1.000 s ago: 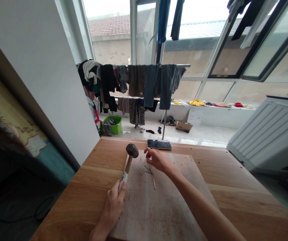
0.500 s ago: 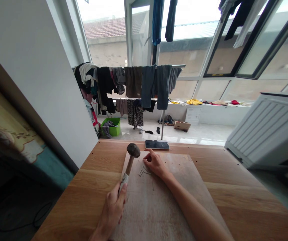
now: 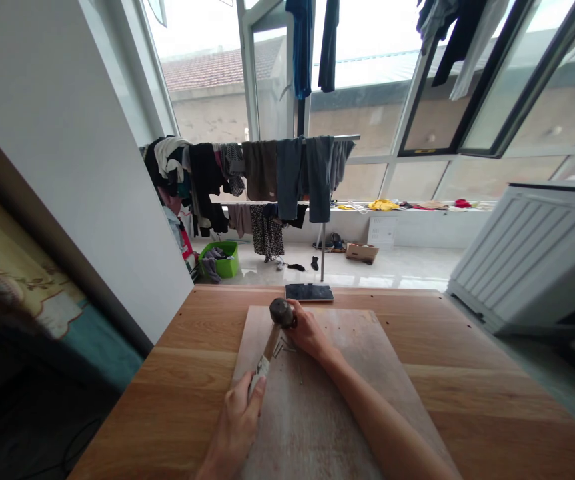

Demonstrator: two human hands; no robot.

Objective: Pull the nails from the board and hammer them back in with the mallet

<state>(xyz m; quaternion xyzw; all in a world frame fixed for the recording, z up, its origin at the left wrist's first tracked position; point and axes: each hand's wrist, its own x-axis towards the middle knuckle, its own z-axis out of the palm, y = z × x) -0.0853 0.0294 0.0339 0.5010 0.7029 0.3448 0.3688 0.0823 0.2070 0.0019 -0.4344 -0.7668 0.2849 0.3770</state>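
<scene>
My left hand (image 3: 237,423) grips the lower end of a hammer's wooden handle. The hammer (image 3: 273,333) has a dark round head, and that head sits low over a pale wooden board (image 3: 347,373), right against my right hand (image 3: 306,330). My right hand rests on the board with its fingers pinched together beside the hammer head; what they hold is hidden by the head. Several loose nails (image 3: 283,347) lie on the board just under the hammer's handle.
The board lies on a wooden table (image 3: 492,400). A phone (image 3: 309,293) lies flat at the table's far edge. Beyond are a loaded clothes rack (image 3: 252,170), a green basket (image 3: 221,259), a white panel (image 3: 532,260) at right and a wall at left.
The hammer head has swung right and down, from beside the board's left edge to touching my right hand. My right hand has closed into a pinch near the nails.
</scene>
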